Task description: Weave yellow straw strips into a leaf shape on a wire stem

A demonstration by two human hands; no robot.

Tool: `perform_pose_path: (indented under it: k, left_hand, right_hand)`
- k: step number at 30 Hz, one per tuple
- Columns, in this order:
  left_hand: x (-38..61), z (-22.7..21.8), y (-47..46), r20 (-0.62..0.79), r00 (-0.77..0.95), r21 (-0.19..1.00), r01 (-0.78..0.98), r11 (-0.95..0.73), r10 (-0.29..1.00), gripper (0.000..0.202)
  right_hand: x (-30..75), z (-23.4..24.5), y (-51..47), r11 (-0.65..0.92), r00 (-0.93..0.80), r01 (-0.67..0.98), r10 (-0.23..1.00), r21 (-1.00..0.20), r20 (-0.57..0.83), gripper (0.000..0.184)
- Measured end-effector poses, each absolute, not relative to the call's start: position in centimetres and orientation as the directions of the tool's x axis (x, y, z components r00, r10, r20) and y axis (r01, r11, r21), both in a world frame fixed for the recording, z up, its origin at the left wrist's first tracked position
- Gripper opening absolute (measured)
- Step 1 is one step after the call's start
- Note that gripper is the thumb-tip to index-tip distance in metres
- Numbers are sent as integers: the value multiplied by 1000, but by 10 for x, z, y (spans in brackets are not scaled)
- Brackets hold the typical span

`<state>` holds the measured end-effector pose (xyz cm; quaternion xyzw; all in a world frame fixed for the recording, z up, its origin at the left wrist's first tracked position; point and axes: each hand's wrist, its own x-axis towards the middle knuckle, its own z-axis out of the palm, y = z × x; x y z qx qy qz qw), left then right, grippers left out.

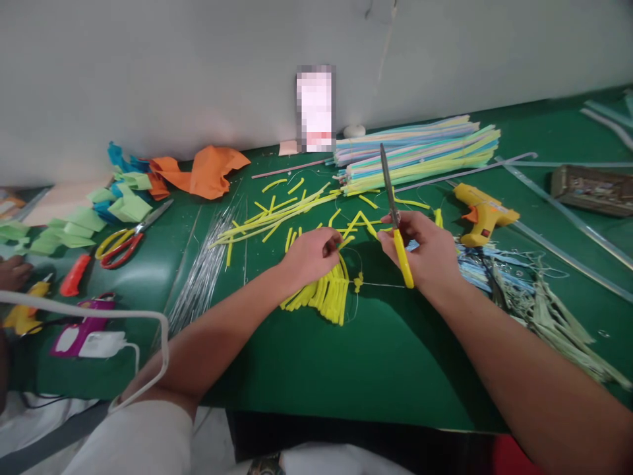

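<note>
In my right hand (428, 254) is a pair of scissors (403, 257) with yellow handles, its blades pointing up and away from me. My left hand (314, 254) is closed, its fingertips pinched at a short yellow pipe-cleaner piece (347, 239). Below that hand lies a fan-shaped row of yellow pipe-cleaner pieces (326, 297), partly covered by it. A thin wire (383, 285) with a small yellow knot (358, 282) runs from the row toward the right. Loose cut yellow pieces (270, 214) and longer yellow stems (281, 214) are scattered beyond my hands.
Pastel pipe-cleaner bundles (420, 155) lie at the back, near a propped phone (315, 109). A yellow glue gun (482, 214) and glue sticks (573, 224) are at right. Wires (208, 270), scissors (128, 241), orange paper (210, 171) and a white cable (99, 313) occupy the left, beside another person's hand (14, 274).
</note>
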<state>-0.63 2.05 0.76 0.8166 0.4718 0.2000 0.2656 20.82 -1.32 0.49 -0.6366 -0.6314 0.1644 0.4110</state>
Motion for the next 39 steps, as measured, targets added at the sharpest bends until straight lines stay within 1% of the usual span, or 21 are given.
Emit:
perform_pose_path:
  k: [2, 3, 5, 7, 9, 12, 14, 16, 18, 21, 23, 25, 27, 30, 33, 36, 39]
  left_hand:
    - [-6, 9, 20, 88, 480, 626, 655, -423, 873, 9]
    - [-6, 10, 20, 93, 484, 619, 656, -431, 870, 8]
    - [-6, 12, 19, 101, 495, 594, 666, -451, 863, 12]
    - [-6, 13, 18, 108, 498, 570, 678, -464, 860, 13]
    - [-6, 13, 18, 114, 484, 584, 674, -453, 867, 14]
    - [-7, 13, 18, 90, 462, 646, 647, -405, 882, 21]
    - [-8, 14, 18, 98, 466, 662, 629, -407, 879, 26]
    - [-9, 15, 17, 155, 476, 632, 625, -458, 865, 30]
    - [-10, 18, 14, 247, 462, 579, 635, -512, 852, 34]
    - [-14, 24, 11, 436, 390, 521, 625, -581, 811, 37]
    - [-17, 28, 10, 546, 361, 489, 596, -637, 756, 38]
    - [-20, 31, 11, 605, 358, 458, 575, -678, 712, 38]
    - [-22, 32, 14, 625, 364, 440, 567, -696, 691, 38]
    - [-25, 29, 18, 638, 358, 448, 548, -707, 682, 39]
    - [-25, 28, 20, 617, 357, 465, 553, -691, 701, 38]
    - [-21, 28, 20, 506, 420, 487, 582, -651, 754, 32]
    - [-17, 28, 19, 361, 488, 558, 570, -603, 795, 20]
  right_hand:
    - [211, 8, -12, 100, 136, 696, 954, -711, 266, 36]
    - [214, 10, -12, 90, 130, 706, 959, -703, 253, 38]
    - [221, 14, -10, 71, 126, 715, 965, -695, 229, 42]
    - [232, 20, -9, 25, 128, 723, 977, -690, 169, 44]
    - [246, 26, -7, -60, 134, 789, 988, -611, 76, 45]
    - [266, 33, -4, -64, 101, 897, 993, -437, 63, 41]
    - [273, 34, -3, -34, 49, 924, 998, -381, 28, 43]
    - [273, 34, -4, 7, -18, 931, 1000, -364, -25, 50]
    - [270, 34, -6, 24, -54, 944, 995, -328, -83, 55]
    - [267, 32, -9, 6, -47, 960, 989, -279, -141, 58]
    - [269, 29, -10, 1, -47, 958, 987, -285, -153, 59]
    - [274, 25, -10, 24, -71, 954, 986, -300, -148, 58]
    - [279, 22, -10, 64, -110, 950, 985, -306, -133, 51]
    - [278, 19, -10, 127, -168, 952, 977, -277, -129, 42]
    - [269, 20, -12, 174, -208, 959, 969, -225, -136, 43]
    - [258, 24, -13, 199, -233, 962, 956, -187, -180, 38]
    - [249, 26, -13, 194, -222, 970, 951, -146, -217, 35]
